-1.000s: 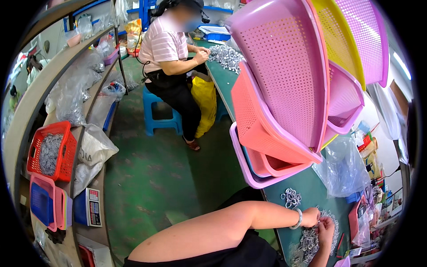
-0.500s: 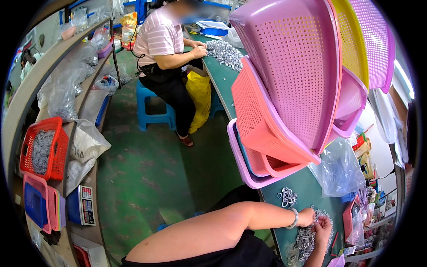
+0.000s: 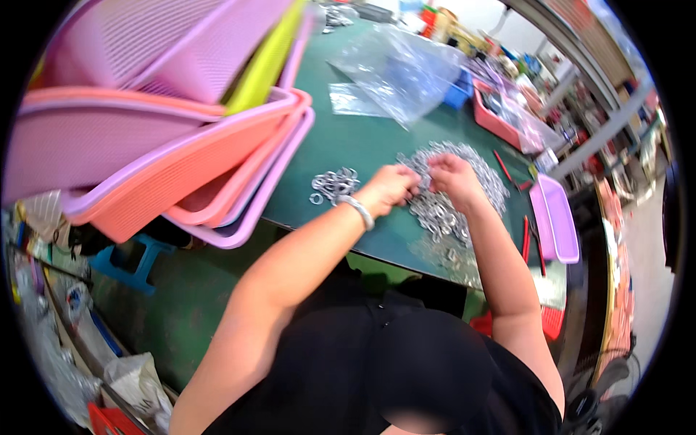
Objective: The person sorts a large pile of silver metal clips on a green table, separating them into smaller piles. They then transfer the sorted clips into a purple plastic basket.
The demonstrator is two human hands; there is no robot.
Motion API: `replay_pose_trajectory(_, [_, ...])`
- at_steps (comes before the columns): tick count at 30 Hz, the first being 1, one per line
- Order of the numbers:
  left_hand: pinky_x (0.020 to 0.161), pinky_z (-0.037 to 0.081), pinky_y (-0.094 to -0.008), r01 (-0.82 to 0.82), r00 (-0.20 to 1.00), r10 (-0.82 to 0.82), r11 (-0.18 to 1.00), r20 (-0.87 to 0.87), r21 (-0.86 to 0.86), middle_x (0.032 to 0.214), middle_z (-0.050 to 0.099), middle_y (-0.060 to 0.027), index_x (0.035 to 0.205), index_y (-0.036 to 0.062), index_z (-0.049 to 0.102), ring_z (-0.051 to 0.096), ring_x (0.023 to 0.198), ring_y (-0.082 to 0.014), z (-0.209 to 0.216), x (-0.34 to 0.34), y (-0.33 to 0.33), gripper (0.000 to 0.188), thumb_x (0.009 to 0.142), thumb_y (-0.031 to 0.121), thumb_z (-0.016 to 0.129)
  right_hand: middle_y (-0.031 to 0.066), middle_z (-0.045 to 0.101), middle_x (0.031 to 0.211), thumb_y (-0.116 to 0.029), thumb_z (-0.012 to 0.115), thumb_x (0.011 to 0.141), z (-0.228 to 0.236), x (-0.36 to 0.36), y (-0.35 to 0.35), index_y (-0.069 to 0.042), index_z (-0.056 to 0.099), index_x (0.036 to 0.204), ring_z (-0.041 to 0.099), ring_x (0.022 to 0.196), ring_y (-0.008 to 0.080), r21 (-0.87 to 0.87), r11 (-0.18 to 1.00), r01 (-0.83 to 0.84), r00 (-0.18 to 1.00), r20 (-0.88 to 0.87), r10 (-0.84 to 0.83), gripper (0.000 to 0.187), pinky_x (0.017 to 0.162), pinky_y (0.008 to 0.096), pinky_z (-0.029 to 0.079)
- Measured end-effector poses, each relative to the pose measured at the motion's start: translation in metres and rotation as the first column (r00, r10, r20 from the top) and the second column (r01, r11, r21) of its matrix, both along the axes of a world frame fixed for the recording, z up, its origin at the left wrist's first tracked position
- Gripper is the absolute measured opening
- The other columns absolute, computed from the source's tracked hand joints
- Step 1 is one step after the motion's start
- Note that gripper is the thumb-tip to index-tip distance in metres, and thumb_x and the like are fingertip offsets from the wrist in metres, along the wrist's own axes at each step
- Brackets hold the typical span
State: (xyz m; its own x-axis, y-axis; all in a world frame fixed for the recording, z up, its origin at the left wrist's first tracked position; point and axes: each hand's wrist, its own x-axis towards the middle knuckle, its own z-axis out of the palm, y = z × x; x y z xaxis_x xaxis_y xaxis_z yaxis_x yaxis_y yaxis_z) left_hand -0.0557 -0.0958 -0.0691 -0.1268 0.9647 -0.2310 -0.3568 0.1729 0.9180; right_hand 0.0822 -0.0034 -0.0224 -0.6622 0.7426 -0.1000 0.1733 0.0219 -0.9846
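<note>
Over the green table, my left hand (image 3: 391, 186), with a pale bracelet (image 3: 360, 212) at its wrist, has its fingers closed together. A short gap away, my right hand (image 3: 457, 181) is pinched at the edge of a large heap of small silvery metal pieces (image 3: 439, 217). Whatever either hand grips is too small and blurred to make out. To the left of my left hand lies a smaller group of silvery metal rings (image 3: 336, 184).
Stacked pink, purple and yellow plastic baskets (image 3: 181, 167) crowd the left. Clear plastic bags (image 3: 406, 72) lie at the back. Red-handled tools (image 3: 525, 239) and a purple tray (image 3: 554, 217) are on the right. A blue stool (image 3: 134, 264) stands below the baskets.
My view has swung right and down toward the table, so the seated person has left it. My hands now show in mid-picture, slightly apart, where they were close together before.
</note>
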Motion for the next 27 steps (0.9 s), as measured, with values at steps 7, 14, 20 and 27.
replay_pose_trajectory(7, [0.047,0.036,-0.0215,0.049,0.985,-0.045,0.998,0.167,-0.025,0.07,0.054,0.0008,0.083,0.0108,0.054,0.048,0.059,-0.0087,0.007,0.006,0.005,0.006,0.083,0.017,0.056,0.0054,0.058,0.079,0.0,0.055,0.079,0.006,0.018,0.003,0.002,0.054,0.103,0.057,0.065,0.012,-0.099,0.99,-0.1,0.993,-0.069,0.093,0.024,0.059,0.0234,0.048])
replay_pose_trajectory(14, [0.047,0.037,-0.0206,0.075,0.979,-0.066,0.996,0.191,-0.042,0.07,0.055,0.0007,0.084,0.0104,0.054,0.049,0.059,-0.0081,0.011,0.009,0.011,0.006,0.085,0.016,0.054,0.0038,0.058,0.075,0.0,0.056,0.079,0.003,0.022,0.012,0.002,0.055,0.097,0.055,0.063,0.0093,0.1,0.987,-0.125,0.986,-0.094,0.135,0.018,0.056,0.0222,0.045])
replay_pose_trajectory(20, [0.049,0.036,-0.0204,0.071,0.988,-0.07,0.997,0.135,0.0,0.071,0.055,0.0004,0.084,0.0098,0.054,0.049,0.06,-0.0079,0.017,0.016,0.015,0.005,0.085,0.015,0.054,0.0029,0.057,0.072,0.0,0.055,0.08,0.01,0.028,0.014,0.001,0.055,0.092,0.054,0.063,0.009,0.104,0.988,-0.112,0.99,-0.071,0.119,0.012,0.056,0.022,0.045])
replay_pose_trajectory(27, [0.045,0.037,-0.0248,0.084,0.993,-0.088,0.995,0.073,0.057,0.066,0.057,-0.0054,0.072,0.0044,0.059,0.05,0.055,-0.0119,-0.005,0.007,0.01,0.008,0.075,0.012,0.057,0.002,0.054,0.081,-0.001,0.055,0.075,-0.002,0.016,0.009,-0.002,0.052,0.104,0.051,0.065,0.0095,0.252,0.958,-0.134,0.988,-0.042,0.149,0.029,0.056,0.0234,0.043])
